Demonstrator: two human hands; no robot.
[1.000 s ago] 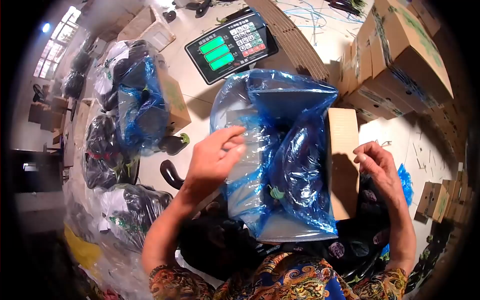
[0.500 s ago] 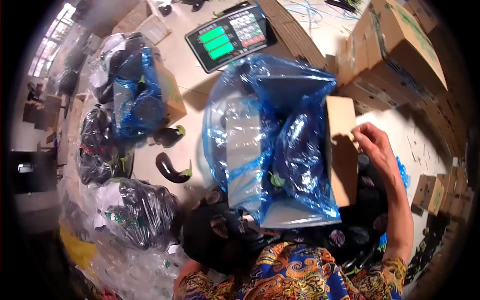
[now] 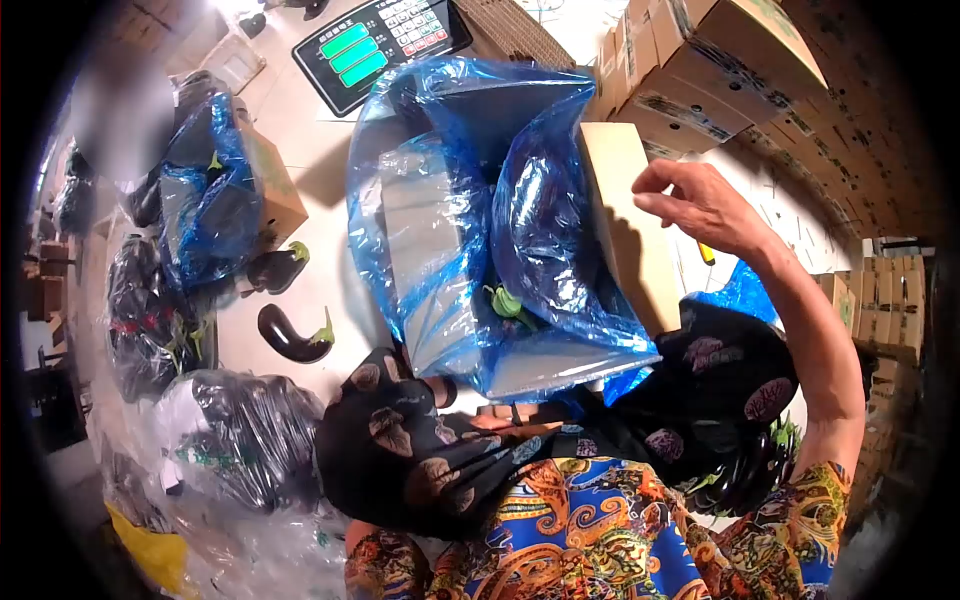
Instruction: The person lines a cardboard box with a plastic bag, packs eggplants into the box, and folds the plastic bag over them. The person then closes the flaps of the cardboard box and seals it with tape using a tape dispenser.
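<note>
A cardboard box (image 3: 612,165) stands open on the near middle of the floor, just in front of the person's knees, lined with a crinkled blue plastic bag (image 3: 370,215) that spreads over its left, far and near flaps. Inside, toward the right, a large dark purple eggplant (image 3: 545,190) shows through the film, its green cap (image 3: 510,303) at the near end. The bare right flap (image 3: 635,240) leans outward.

The right hand (image 3: 705,205) hangs at that flap's outer edge, fingers curled, a narrow gap between thumb and forefinger; whether the fingertips touch the cardboard cannot be told. The left hand is out of sight, so its grip cannot be told; only the left sleeve (image 3: 385,565) shows, low on the near left.

Right of the box, blue plastic film (image 3: 740,290) lies on the floor below the right forearm, and dark eggplants (image 3: 745,480) are heaped on the near right. To the left, a curved eggplant (image 3: 290,335) and a shorter eggplant (image 3: 275,270) lie near each other on the pale floor. Beyond them stands a second blue-lined carton (image 3: 275,185). A clear plastic bag of eggplants (image 3: 250,430) rests on the near left. On the far side, a digital scale display (image 3: 335,95) shows three lit green readouts; stacked cartons (image 3: 690,75) fill the far right.
</note>
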